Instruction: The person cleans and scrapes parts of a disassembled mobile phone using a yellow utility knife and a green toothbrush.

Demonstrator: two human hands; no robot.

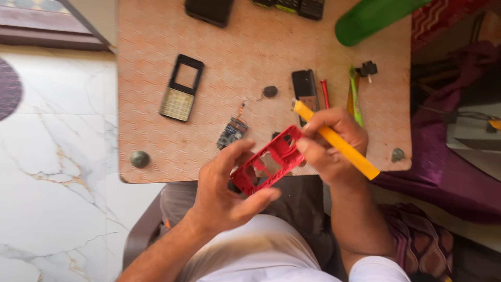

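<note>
Covering stool [156, 47] — patterned orange mat — marble floor [57, 172]

Red phone frame [269, 162], yellow tool [336, 141], orange wave-patterned worktop [250, 52], black-and-gold keypad cover [181, 87], white gold-veined marble floor [57, 172]

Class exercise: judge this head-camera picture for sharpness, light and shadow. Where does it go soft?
Head view: even daylight and faint shadows on the orange table; the red phone frame between the left hand and right hand is slightly motion-blurred; the green cylinder at the top edge is softest.
</note>
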